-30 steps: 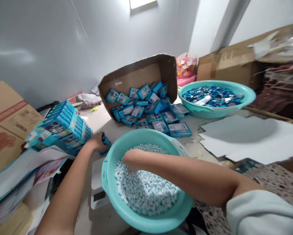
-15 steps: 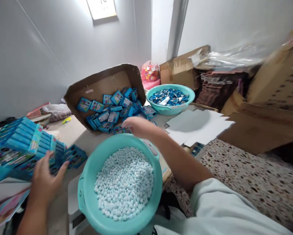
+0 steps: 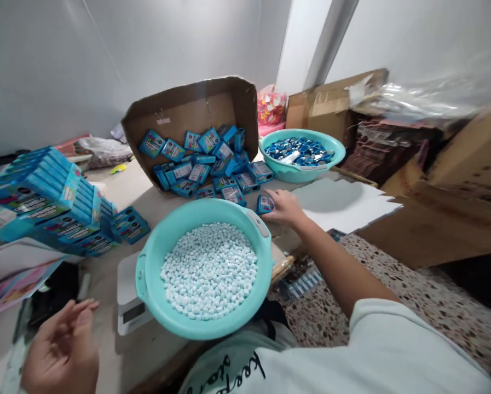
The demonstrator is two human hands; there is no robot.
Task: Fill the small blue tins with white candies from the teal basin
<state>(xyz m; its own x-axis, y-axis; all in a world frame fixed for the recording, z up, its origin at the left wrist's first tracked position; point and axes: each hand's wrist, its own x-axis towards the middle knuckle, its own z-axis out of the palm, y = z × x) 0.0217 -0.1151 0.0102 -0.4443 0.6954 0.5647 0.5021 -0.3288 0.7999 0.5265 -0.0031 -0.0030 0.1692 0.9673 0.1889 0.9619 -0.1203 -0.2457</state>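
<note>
My right hand (image 3: 285,208) has its thumb and fingers around a small blue printed box (image 3: 265,204), just right of the turquoise basin's far rim. That basin (image 3: 144,273) holds many small pale-blue candies (image 3: 210,271) and rests at a white scale (image 3: 127,284). Low at the left, my left hand (image 3: 62,350) is loosely curled with the palm turned up, and nothing shows in it. Beyond the basin, a cardboard box tipped on its side (image 3: 188,101) spills more blue boxes (image 3: 198,172) onto the table.
Stacked blue boxes (image 3: 44,191) stand on the left, with paired ones (image 3: 130,224) beside them. A second turquoise basin (image 3: 298,172) holds blue and silver round pieces. White sheets (image 3: 335,202) lie right of my hand. Cartons (image 3: 446,219) crowd the right side.
My right hand has moved right, from the spilled boxes to the small box beside the basin. My left hand has drawn back from the stack toward me. The view has shifted.
</note>
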